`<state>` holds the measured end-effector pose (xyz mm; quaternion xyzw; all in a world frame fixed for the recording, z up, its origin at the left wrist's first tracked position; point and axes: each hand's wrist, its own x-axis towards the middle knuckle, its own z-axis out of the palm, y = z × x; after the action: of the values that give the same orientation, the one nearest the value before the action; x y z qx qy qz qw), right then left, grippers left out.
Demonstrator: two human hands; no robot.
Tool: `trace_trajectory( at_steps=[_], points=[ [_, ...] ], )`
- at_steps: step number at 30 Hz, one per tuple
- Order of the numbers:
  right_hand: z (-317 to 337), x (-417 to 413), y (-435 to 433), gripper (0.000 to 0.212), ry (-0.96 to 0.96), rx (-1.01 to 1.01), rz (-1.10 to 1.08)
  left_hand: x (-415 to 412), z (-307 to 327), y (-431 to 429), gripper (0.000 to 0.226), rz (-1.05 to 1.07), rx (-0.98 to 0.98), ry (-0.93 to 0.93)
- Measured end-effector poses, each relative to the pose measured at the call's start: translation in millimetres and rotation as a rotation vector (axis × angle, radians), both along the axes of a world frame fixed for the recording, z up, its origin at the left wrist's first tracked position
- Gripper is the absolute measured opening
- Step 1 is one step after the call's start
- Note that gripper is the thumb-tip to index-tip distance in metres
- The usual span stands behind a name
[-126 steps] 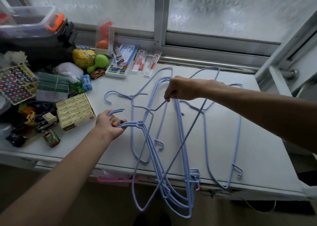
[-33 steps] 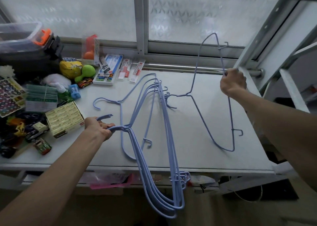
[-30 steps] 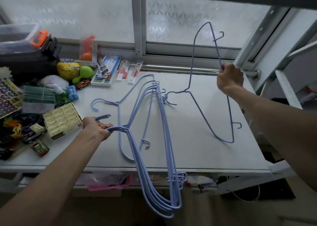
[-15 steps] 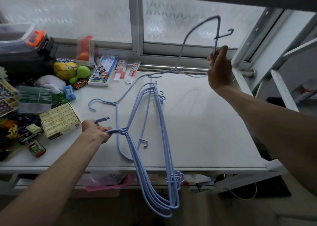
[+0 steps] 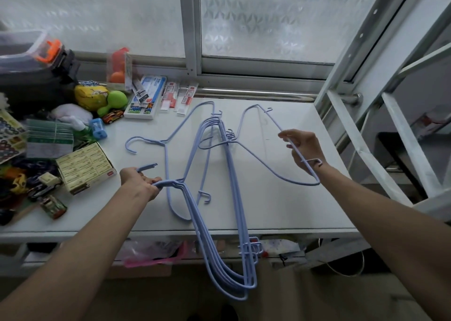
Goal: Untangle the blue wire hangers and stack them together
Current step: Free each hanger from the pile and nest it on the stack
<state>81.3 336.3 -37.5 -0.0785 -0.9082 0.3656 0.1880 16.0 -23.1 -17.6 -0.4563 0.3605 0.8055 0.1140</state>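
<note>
Several blue wire hangers lie bunched as a stack [image 5: 227,223] across the white table [image 5: 280,208], their lower ends hanging past the front edge. My left hand [image 5: 141,181] grips the stack at its hooks and necks. One loose blue hanger [image 5: 167,174] lies flat under the stack, its hook pointing left. My right hand [image 5: 303,151] holds a single blue hanger [image 5: 258,157] by its straight bar, low over the table's right half; its hook reaches into the far end of the stack.
Toys, a yellow-green box [image 5: 85,167], stationery packs [image 5: 146,96] and a black case [image 5: 31,77] crowd the table's left and back. A frosted window [image 5: 268,20] stands behind. A white metal frame [image 5: 366,130] rises just right of the table.
My right hand has brought the single hanger down from in front of the window to just above the table, beside the stack. My left hand has kept its grip on the stack.
</note>
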Motion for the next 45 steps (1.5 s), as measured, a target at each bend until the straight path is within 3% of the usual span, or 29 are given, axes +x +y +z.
trace_trajectory(
  at_steps=[3, 5, 7, 9, 12, 14, 18, 24, 26, 30, 34, 39, 45],
  points=[
    [-1, 7, -6, 0.049, -0.069, -0.657, -0.051, 4, 1, -2, 0.047, -0.023, 0.053, -0.015],
    [4, 10, -3, 0.055, -0.128, -0.973, -0.023, 7, 1, -2, 0.048, -0.026, 0.049, -0.025],
    [10, 13, -2, 0.064, -0.255, -1.135, 0.007, 8, 3, -1, 0.044, -0.014, 0.009, -0.036],
    [12, 15, -4, 0.065, -0.35, -1.169, -0.018, 9, 6, 1, 0.042, -0.031, -0.024, -0.018],
    [13, 16, -7, 0.046, -0.364, -1.279, -0.128, 13, 13, 5, 0.043, -0.05, -0.021, 0.0],
    [13, 13, -7, 0.029, -0.405, -1.251, -0.213, 15, 15, 6, 0.04, -0.067, -0.021, 0.024],
    [11, -2, -8, 0.008, -0.511, -1.004, -0.376, 8, 9, 2, 0.045, -0.117, -0.011, 0.008],
    [13, -13, 10, 0.024, -0.421, -0.532, -0.666, 4, 3, 3, 0.045, -0.112, -0.023, 0.041],
    [10, -11, 19, 0.026, -0.425, -0.594, -0.655, -1, -6, 1, 0.046, -0.118, -0.001, 0.057],
    [10, -2, 28, 0.029, -0.422, -0.98, -0.482, -3, -9, 0, 0.052, -0.066, 0.051, 0.012],
    [17, 3, 28, 0.03, -0.409, -1.206, -0.321, 0, 2, 1, 0.048, -0.033, 0.058, -0.02],
    [28, -12, 10, 0.032, -0.368, -1.27, -0.282, -7, -7, -4, 0.037, -0.061, 0.064, -0.008],
    [24, -29, -68, 0.031, -0.401, -1.275, -0.26, -10, -19, -8, 0.043, -0.057, 0.079, -0.032]
  ],
)
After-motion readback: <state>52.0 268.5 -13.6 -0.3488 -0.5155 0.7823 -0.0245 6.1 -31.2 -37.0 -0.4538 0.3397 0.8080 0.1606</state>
